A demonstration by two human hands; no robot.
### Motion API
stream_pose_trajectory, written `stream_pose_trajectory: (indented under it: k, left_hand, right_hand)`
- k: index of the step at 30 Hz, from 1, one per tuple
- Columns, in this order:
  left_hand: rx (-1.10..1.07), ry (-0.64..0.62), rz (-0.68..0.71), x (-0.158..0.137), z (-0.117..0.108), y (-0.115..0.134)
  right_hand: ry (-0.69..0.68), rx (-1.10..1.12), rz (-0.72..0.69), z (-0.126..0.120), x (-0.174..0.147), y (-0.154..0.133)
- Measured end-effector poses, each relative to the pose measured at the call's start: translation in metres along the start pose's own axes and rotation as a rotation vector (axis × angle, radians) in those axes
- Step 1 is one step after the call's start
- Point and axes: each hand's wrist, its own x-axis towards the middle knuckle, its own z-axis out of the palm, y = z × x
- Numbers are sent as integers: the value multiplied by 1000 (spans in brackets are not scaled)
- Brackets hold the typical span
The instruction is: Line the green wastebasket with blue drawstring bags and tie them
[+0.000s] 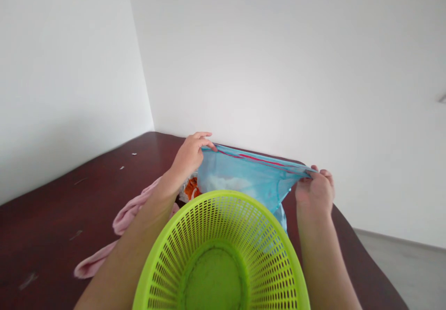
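Note:
A thin, see-through light blue cloth (240, 170) with a red strip along its upper edge is stretched between my two hands. My left hand (191, 155) pinches its upper left corner, with some fingers extended. At the opposite corner, my right hand (318, 189) has its fingers closed on the fabric. The cloth hangs behind a lime-green plastic basket (213, 277), which stands nearest me between my forearms and looks empty inside. The basket's rim hides the lower part of the cloth.
Pink fluffy fabric (134, 212) lies left of the basket, partly behind my left forearm. An orange and white item (191, 188) shows beside the cloth. Small white scraps (134, 154) dot the dark red-brown table (52, 221). White walls (261, 59) stand behind and left.

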Motion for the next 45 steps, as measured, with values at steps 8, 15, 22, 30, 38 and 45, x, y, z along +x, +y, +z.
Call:
stream_pose_trajectory:
  k: [8,15,22,30,38,45]
  left_hand:
    - [-18,-122,-33,-6,11,-11]
    - [-37,-409,-57,-16,7,-21]
    - [-60,-201,12,-7,2,1]
    - [-240,-16,-75,-1,-16,24]
    - [-244,84,119,-1,-6,50]
    - [-220,-419,142,-6,15,31]
  right_hand:
    - [-47,-8,-52,-5,-2,4]
    - [-3,-18,-142,-19,21,6]
    - [-69,21,-227,-1,-10,-3]
    - [-708,-910,-682,9,-55,-11]
    - [-1339,-1090,-556,15,-60,9]
    - [-1352,-1095,-225,9,-65,26]
